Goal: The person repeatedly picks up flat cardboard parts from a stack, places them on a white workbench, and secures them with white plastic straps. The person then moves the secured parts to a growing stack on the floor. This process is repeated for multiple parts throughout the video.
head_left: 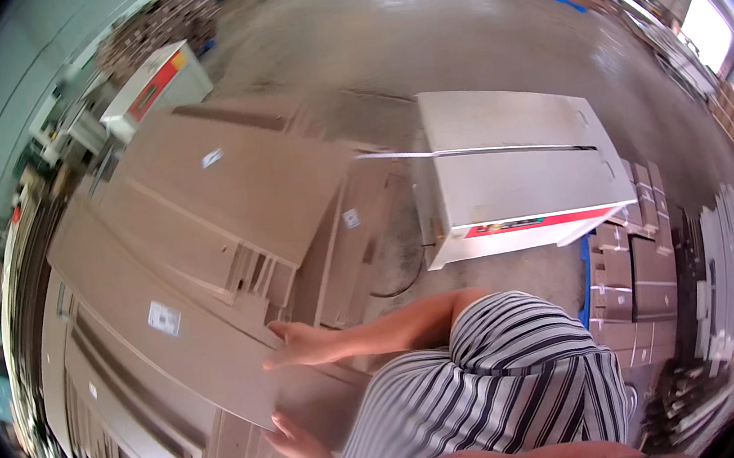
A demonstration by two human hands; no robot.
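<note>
A long, flat brown board (pixel 109 267) with a white label stretches from my body toward the far left. My right hand (pixel 303 343) is at its far long edge, the thumb over the top and the fingers at the side. Lower down, my left hand (pixel 296 441) holds the near edge, its fingers partly hidden. Between the hands the board's near end (pixel 318 397) reaches up to my striped clothing (pixel 494 386). Beyond it lies a stack of wide brown boards (pixel 266 177), and more brown boards (pixel 118 384) lie on the near side.
A white cabinet-like machine (pixel 512 154) stands right of the stack, a pale strap running from it. A similar white machine (pixel 156 86) is at the far left. Strapped brown packages (pixel 653 278) sit on a blue pallet at right. White strips (pixel 728 260) lean farther right.
</note>
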